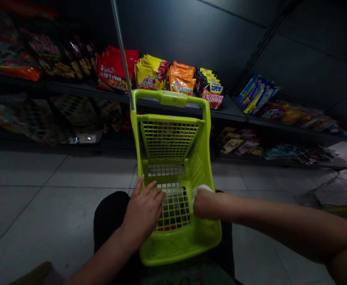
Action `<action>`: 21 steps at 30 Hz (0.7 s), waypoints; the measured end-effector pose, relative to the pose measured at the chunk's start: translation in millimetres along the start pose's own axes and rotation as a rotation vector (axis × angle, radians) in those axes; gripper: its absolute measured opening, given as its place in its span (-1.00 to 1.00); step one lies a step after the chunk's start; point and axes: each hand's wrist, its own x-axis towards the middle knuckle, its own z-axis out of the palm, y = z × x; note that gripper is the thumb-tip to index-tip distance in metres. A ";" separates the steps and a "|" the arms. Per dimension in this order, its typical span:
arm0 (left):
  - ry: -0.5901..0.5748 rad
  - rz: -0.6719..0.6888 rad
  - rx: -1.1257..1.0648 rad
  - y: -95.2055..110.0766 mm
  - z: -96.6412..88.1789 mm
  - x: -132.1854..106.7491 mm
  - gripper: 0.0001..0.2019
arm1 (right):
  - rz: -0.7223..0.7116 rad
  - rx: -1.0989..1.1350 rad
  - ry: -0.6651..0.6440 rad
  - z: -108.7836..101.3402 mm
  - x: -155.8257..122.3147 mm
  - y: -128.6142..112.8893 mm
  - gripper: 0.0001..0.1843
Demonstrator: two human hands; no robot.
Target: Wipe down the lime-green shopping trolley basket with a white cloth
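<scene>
A lime-green plastic shopping cart with latticed panels stands in front of me, its open basket facing up. My left hand lies on the left rim, fingers stretched out over the inside. My right hand is closed and reaches to the right inner wall, with a white cloth or tissue bunched in it; most of that is hidden by the fist. At the far end the cart's handle arches over a hinged grid flap. A thin metal pole rises from its left corner.
Beyond the cart runs a dark shelf with red noodle packs, yellow packs, orange packs and blue-yellow packs. Lower shelves hold more bags. My dark-clothed knees flank the basket over a tiled floor.
</scene>
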 end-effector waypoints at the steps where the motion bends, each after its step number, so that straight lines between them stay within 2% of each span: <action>1: 0.014 0.002 -0.009 0.4 1.4 -0.2 -0.74 | -0.091 0.075 -0.020 9.2 -1.2 -6.9 -0.65; 3: 0.041 0.010 -0.019 0.6 4.6 -1.4 -0.73 | -0.154 0.209 0.040 16.6 -1.6 -3.1 -0.67; 4: 0.046 0.016 -0.018 0.5 6.4 -2.3 -0.72 | -0.117 0.230 0.116 14.5 -1.3 7.0 -0.69; 7: 0.043 0.042 -0.009 -1.3 11.5 -4.8 -0.71 | 0.176 0.068 0.389 -4.8 -0.5 51.3 -0.77; 10: 0.071 0.097 0.034 -5.9 15.4 -5.0 -0.69 | 0.381 -0.029 0.497 -20.9 3.4 80.0 -0.72; 11: 0.081 0.130 0.045 -7.8 16.2 -4.4 -0.68 | 0.396 -0.014 0.493 -24.1 6.9 81.9 -0.72; 13: 0.069 0.203 0.071 -11.9 17.4 -2.5 -0.65 | 0.311 0.041 0.467 -32.6 17.2 77.4 -0.73; 14: 0.057 0.238 0.086 -14.1 18.2 -1.4 -0.65 | 0.260 0.064 0.481 -40.0 23.3 73.3 -0.74; 15: 0.046 0.269 0.102 -16.4 19.5 -0.6 -0.64 | 0.224 0.077 0.547 -50.6 29.6 69.8 -0.76; 16: 0.038 0.297 0.117 -18.8 21.3 0.0 -0.64 | 0.207 0.082 0.667 -64.6 35.6 67.9 -0.77; 19: 0.047 0.356 0.161 -28.0 31.2 -1.0 -0.69 | 0.264 0.049 1.181 -118.8 49.2 75.9 -0.74; 20: 0.052 0.365 0.179 -31.9 35.7 -2.2 -0.72 | 0.283 0.034 1.310 -136.3 51.5 83.0 -0.72; 21: 0.057 0.362 0.198 -36.0 40.5 -3.8 -0.73 | 0.298 0.028 1.379 -150.8 52.4 91.6 -0.69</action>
